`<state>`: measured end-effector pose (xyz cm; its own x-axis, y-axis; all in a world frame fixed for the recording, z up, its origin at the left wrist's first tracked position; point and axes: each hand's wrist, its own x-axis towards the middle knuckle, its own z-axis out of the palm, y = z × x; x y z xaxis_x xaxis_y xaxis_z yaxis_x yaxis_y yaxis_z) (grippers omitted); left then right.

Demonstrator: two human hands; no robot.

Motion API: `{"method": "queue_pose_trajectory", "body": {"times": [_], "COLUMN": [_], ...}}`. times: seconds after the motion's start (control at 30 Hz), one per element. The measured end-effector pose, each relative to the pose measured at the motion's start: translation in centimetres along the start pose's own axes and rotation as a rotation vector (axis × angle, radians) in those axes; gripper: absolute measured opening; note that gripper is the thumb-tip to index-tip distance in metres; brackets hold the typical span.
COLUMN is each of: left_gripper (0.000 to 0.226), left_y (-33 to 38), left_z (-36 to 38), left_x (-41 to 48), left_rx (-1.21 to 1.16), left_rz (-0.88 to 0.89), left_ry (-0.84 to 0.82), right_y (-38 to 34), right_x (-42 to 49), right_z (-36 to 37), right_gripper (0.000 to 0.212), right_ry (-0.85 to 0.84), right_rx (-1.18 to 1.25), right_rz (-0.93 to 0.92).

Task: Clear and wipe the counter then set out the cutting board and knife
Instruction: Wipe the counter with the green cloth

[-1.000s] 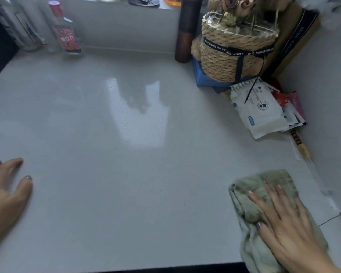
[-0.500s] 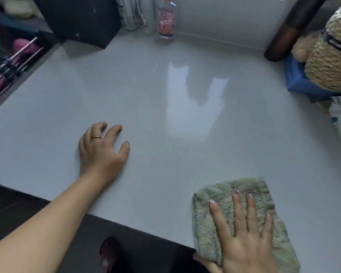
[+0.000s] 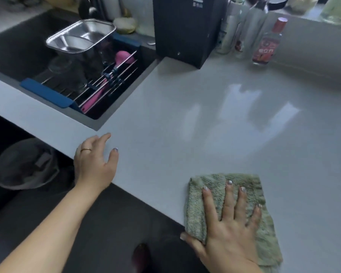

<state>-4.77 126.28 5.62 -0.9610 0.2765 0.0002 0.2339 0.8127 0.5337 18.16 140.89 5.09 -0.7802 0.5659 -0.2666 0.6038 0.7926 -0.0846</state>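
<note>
Right hand (image 3: 227, 231) flat, fingers apart, on green cloth (image 3: 220, 184) at worktop (image 3: 185, 125) front edge, left hand (image 3: 96, 164) open, empty, bracing there: best pressed evenly, swept in overlapping passes toward the sink (image 3: 18, 50) corner.

Steel tray (image 3: 81, 37) on sink rack (image 3: 98, 83) — black box (image 3: 187, 28), red-capped bottle (image 3: 268, 44) behind.
</note>
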Motion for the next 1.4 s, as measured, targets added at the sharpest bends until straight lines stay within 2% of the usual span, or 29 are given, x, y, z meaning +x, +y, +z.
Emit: {"method": "queue_pose_trajectory", "body": {"times": [0.1,0.23,0.3,0.43,0.57,0.73,0.9,1.0,1.1,1.2,1.23,1.27,1.4], "left_gripper": [0.046,0.055,0.053,0.046,0.049,0.054,0.066,0.065,0.061,0.06,0.06,0.061,0.064], "left_y": [-3.0,-5.1,-5.6,-5.9,-6.7,-6.9,-6.0,-5.0,-2.6,0.5,1.6,2.7,7.3], "left_z": [-0.7,-1.7,-1.8,-1.9,-3.3,-4.2,-3.8,-3.2,-2.1,-0.7,-0.1,0.6,3.6], "left_x": [2.2,5.1,6.0,6.6,6.9,6.8,6.4,6.3,5.3,3.5,2.9,2.3,-0.9], "left_rx": [0.079,0.112,0.113,-0.076,-0.346,-0.317,-0.227,-0.124,-0.083,-0.085,-0.068,-0.05,-0.021], "left_rz": [0.048,0.114,0.142,0.165,0.102,0.159,0.192,0.215,0.25,0.283,0.304,0.327,0.408], "left_ry": [-0.003,-0.013,0.004,0.067,0.015,-0.098,-0.111,-0.155,-0.184,-0.201,-0.208,-0.215,-0.251], "right_y": [-5.1,-10.5,-12.2,-17.2,-22.3,-23.9,-22.4,-20.2,-17.2,-12.3,-10.1,-7.6,3.3], "right_x": [2.2,4.9,5.9,8.5,11.5,12.4,11.7,10.5,9.2,8.7,8.8,8.7,5.9], "right_z": [-0.6,-0.8,0.1,0.1,-0.3,-0.8,-1.4,-1.8,-1.3,-1.8,-1.5,-1.2,-0.6], "right_gripper": [0.1,0.099,0.095,0.101,0.099,0.097,0.088,0.085,0.072,0.065,0.068,0.073,0.077], "right_ry": [-0.02,-0.039,-0.052,-0.042,-0.004,-0.01,-0.039,0.025,0.11,0.125,0.167,0.116,0.099], "right_rx": [-0.024,-0.063,0.015,0.028,0.016,-0.025,0.023,0.103,0.101,0.129,0.102,0.113,0.166], "right_rz": [-0.021,-0.067,-0.094,-0.141,-0.264,-0.309,-0.352,-0.33,-0.137,-0.059,-0.051,-0.025,0.269]}}
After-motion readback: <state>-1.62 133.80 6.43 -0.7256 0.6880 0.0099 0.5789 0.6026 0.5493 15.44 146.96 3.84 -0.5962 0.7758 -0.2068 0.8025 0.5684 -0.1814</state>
